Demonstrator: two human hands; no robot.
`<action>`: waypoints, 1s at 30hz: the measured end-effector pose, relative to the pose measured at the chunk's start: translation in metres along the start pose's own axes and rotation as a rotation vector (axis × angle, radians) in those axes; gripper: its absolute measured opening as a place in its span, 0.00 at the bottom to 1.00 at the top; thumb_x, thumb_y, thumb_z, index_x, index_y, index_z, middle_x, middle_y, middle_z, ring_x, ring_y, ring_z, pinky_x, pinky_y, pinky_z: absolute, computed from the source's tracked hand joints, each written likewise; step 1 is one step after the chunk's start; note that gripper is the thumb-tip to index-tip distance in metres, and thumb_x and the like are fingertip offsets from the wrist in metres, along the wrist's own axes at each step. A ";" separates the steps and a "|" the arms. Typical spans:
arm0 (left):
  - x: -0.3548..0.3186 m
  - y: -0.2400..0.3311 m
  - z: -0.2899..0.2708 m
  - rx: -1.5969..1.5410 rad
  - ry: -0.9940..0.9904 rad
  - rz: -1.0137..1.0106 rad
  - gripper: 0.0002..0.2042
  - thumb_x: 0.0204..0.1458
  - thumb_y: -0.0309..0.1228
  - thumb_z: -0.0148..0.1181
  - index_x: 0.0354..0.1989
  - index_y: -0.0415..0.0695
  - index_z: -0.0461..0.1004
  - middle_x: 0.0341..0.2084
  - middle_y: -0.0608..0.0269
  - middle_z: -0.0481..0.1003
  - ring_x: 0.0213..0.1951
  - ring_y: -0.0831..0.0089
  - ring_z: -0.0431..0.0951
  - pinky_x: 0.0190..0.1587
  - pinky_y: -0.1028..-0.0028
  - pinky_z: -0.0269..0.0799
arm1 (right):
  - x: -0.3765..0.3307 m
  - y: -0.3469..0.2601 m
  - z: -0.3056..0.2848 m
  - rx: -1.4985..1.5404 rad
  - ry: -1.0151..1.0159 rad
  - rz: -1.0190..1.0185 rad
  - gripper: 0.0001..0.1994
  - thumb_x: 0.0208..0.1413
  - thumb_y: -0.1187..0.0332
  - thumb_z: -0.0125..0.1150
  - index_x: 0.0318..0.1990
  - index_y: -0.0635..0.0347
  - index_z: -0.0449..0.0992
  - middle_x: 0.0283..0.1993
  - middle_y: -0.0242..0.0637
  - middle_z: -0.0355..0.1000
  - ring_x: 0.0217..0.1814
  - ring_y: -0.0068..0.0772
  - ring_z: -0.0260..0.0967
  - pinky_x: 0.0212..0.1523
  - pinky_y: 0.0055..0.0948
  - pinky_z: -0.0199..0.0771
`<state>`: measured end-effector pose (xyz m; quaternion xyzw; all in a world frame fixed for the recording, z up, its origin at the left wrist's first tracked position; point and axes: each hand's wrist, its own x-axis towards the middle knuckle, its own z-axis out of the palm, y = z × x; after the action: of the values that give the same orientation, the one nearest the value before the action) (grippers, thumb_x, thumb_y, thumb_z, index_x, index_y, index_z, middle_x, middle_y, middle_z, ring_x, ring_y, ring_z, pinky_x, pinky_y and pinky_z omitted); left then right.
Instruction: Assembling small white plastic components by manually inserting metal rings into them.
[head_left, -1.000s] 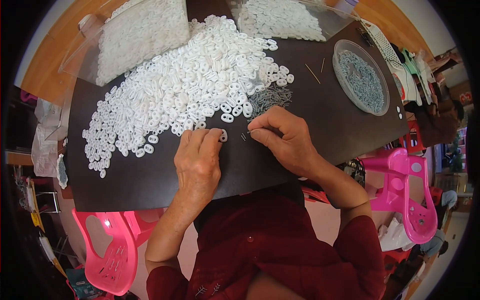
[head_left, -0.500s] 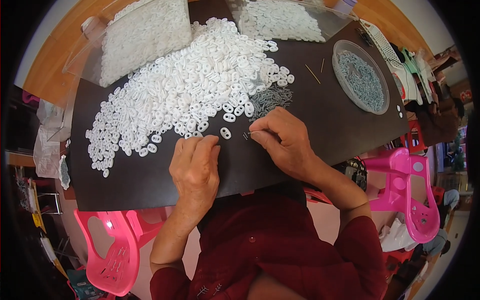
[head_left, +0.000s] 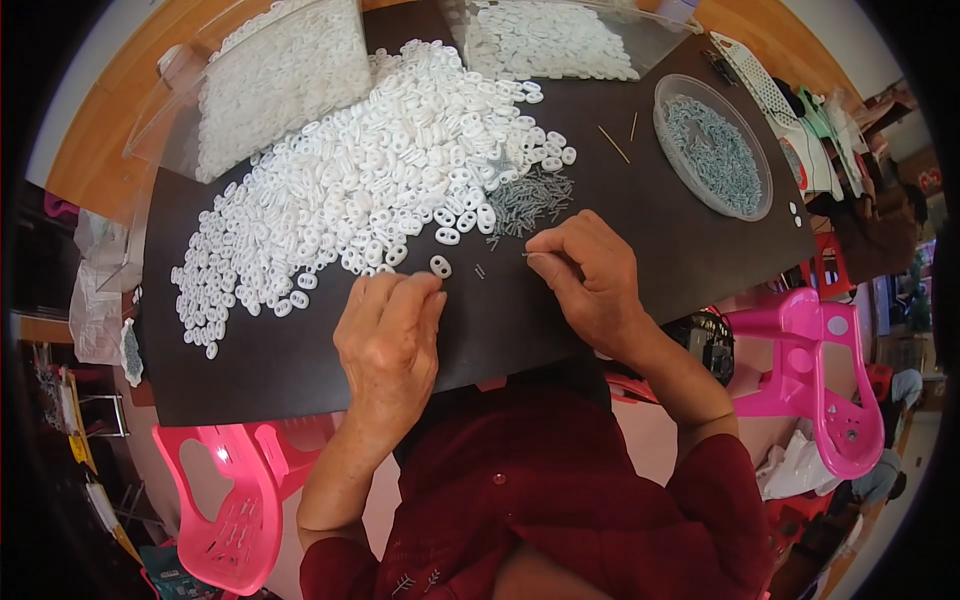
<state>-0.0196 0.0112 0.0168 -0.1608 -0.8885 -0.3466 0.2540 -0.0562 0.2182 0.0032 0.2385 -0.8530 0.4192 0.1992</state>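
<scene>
The right hand (head_left: pixel 592 285), over the dark tabletop (head_left: pixel 680 235), has thumb and forefinger pinched together on a small grey pin (head_left: pixel 527 254), its tip poking out toward the left. The left hand (head_left: pixel 385 335) is curled, thumb close against the forefinger; whether anything sits inside that narrow grip I cannot tell. A white two-holed oval piece (head_left: pixel 441 266) lies on the table just beyond the left fingertips, and two loose pins (head_left: pixel 479 271) lie between the hands. The heap of white oval pieces (head_left: pixel 390 170) crowds the far side of the left hand, with the dark grey pin pile (head_left: pixel 535 198) at its right end. Room opens to the right of the right hand, a bare stretch running up to the round clear tub (head_left: pixel 672 150) of pins and out to the right edge, where small white pieces (head_left: pixel 796 214) lie. Another bare strip runs between the hands and the curved near edge, close to the person's waist. Clear bins (head_left: pixel 180 130) of white pieces bound the far side. Pale markings show on a dark green package (head_left: pixel 165 567) at lower left, too small to read; the dark red shirt (head_left: pixel 565 480) carries pale leaf-like stitching.
</scene>
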 end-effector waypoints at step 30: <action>-0.003 -0.047 -0.016 0.345 -0.017 0.060 0.15 0.38 0.22 0.65 0.39 0.44 0.76 0.28 0.59 0.69 0.31 0.63 0.70 0.30 0.69 0.68 | 0.008 -0.005 -0.002 -0.076 -0.006 -0.165 0.08 0.41 0.83 0.63 0.30 0.64 0.75 0.25 0.36 0.69 0.26 0.33 0.64 0.25 0.27 0.63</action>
<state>-0.0331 -0.0331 -0.0001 -0.1443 -0.9318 -0.1799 0.2805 -0.0595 0.2151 0.0122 0.3014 -0.8463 0.3681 0.2396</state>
